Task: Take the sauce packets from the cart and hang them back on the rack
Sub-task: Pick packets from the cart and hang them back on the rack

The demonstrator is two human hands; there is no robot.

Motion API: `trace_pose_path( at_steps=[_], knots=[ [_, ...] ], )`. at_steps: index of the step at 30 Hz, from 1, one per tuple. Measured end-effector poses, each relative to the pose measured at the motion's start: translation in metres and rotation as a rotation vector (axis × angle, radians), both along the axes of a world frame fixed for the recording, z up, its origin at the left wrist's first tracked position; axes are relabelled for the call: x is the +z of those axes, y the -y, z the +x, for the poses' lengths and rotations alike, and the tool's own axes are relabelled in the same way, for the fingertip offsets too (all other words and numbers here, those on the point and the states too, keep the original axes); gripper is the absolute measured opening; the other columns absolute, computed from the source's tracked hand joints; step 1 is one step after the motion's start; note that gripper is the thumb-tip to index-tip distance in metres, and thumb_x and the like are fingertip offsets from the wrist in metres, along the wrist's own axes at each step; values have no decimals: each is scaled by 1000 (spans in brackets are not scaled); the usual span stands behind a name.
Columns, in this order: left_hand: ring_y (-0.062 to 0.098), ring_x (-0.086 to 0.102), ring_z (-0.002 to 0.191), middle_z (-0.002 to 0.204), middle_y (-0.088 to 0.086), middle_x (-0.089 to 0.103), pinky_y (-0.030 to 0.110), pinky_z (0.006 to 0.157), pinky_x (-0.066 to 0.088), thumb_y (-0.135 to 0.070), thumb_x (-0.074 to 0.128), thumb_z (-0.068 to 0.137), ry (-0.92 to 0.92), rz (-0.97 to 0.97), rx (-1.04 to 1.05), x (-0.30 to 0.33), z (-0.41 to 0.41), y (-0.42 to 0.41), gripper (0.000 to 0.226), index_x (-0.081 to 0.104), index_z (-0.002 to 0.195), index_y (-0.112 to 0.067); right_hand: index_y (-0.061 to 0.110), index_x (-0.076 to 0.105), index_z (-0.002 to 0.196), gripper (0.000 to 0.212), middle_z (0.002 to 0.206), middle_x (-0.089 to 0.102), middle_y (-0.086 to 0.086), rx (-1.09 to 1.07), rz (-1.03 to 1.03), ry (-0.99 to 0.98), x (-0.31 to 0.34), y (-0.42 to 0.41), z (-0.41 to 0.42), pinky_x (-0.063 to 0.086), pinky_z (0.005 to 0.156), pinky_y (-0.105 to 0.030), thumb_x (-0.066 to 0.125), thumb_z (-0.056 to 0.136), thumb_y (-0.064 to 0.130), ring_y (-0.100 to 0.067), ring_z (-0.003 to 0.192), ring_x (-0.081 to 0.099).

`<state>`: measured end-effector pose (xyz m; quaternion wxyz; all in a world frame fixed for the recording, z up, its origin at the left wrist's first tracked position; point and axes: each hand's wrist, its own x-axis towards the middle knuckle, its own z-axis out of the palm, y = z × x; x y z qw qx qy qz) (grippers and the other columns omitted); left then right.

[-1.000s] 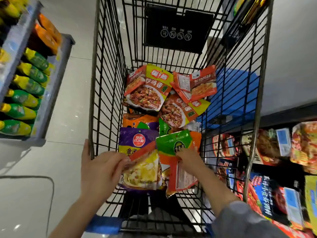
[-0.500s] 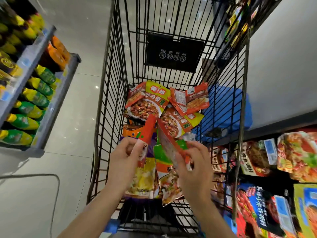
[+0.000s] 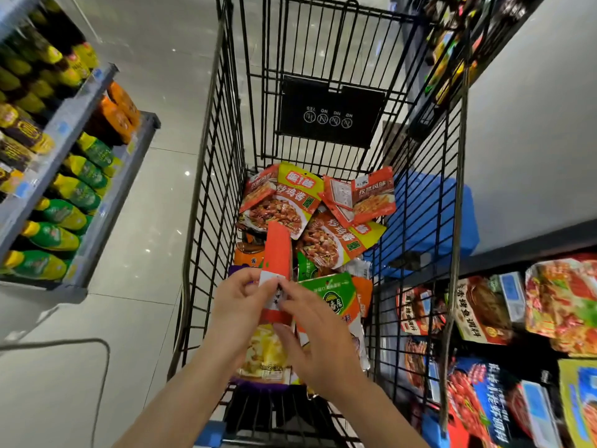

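Note:
A black wire cart (image 3: pixel 223 176) holds several sauce packets. Red-and-yellow packets (image 3: pixel 284 202) lie at the far end, a green-and-orange packet (image 3: pixel 336 295) and a yellow-and-purple one (image 3: pixel 265 350) nearer me. My left hand (image 3: pixel 235 312) grips a red-and-white packet (image 3: pixel 278 250) held upright above the pile. My right hand (image 3: pixel 316 337) pinches the same packet's lower part from the right. The rack (image 3: pixel 484 312) with hanging packets stands to the right of the cart.
A shelf (image 3: pixel 64 150) of green and yellow bottles runs along the left aisle side. A blue object (image 3: pixel 429 218) sits on the floor beyond the cart's right wall. Grey tiled floor (image 3: pixel 135 286) lies between cart and shelf.
Both hands have risen out of the pile and come together. The red-and-white packet now stands upright between them; the packet my right hand lifted earlier is no longer in it.

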<state>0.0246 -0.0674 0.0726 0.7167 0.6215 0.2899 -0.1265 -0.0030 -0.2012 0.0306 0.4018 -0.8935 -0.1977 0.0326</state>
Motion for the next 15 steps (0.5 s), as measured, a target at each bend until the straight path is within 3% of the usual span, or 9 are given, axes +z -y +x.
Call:
trace_pose_path(
  at_steps=[3,6,7,10,12,14,15],
  knots=[
    [15,65,67,69,3,68,32,63,53,-17,63,86,107,397,-114,-10,5,-14,11,65,77,-23,22,50,129,43,136,50,11,16,-22,-88,5,4,8,37,106,-24,50,92,43,-3,128,41],
    [5,61,63,69,-11,65,28,57,49,-28,61,87,215,790,-232,-10,17,-26,10,61,77,-29,30,38,137,49,132,40,24,-84,-83,-225,10,17,35,22,101,-3,52,92,43,11,121,30],
    [8,61,65,70,-11,65,28,58,47,-28,60,87,229,890,-261,-9,25,-31,9,60,79,-30,31,34,139,52,133,37,24,-142,-109,-284,6,25,50,19,102,-4,50,92,45,10,122,29],
    [19,63,78,76,-7,68,36,78,35,-22,62,86,341,1240,-373,-19,53,-50,9,66,80,-28,27,26,145,61,143,38,10,-290,-231,-404,-25,56,108,32,108,-30,47,92,49,-11,131,36],
    [15,60,98,83,-9,68,37,90,22,-25,58,84,395,1365,-418,-33,68,-65,11,66,79,-31,18,33,141,55,137,45,-2,-255,-503,-363,-56,78,155,39,101,-35,52,93,38,-23,126,43],
    [9,54,108,86,-9,69,38,98,19,-32,50,84,451,1315,-454,-46,76,-77,17,66,80,-27,16,46,127,37,118,55,-5,-198,-847,-229,-87,99,200,44,85,-33,52,92,23,-26,108,53],
    [7,51,108,88,-6,69,39,98,22,-33,47,84,480,1253,-447,-51,77,-80,23,67,81,-23,18,52,121,31,112,58,-3,-173,-982,-178,-99,108,220,44,85,-34,50,91,20,-25,103,55]
  ],
)
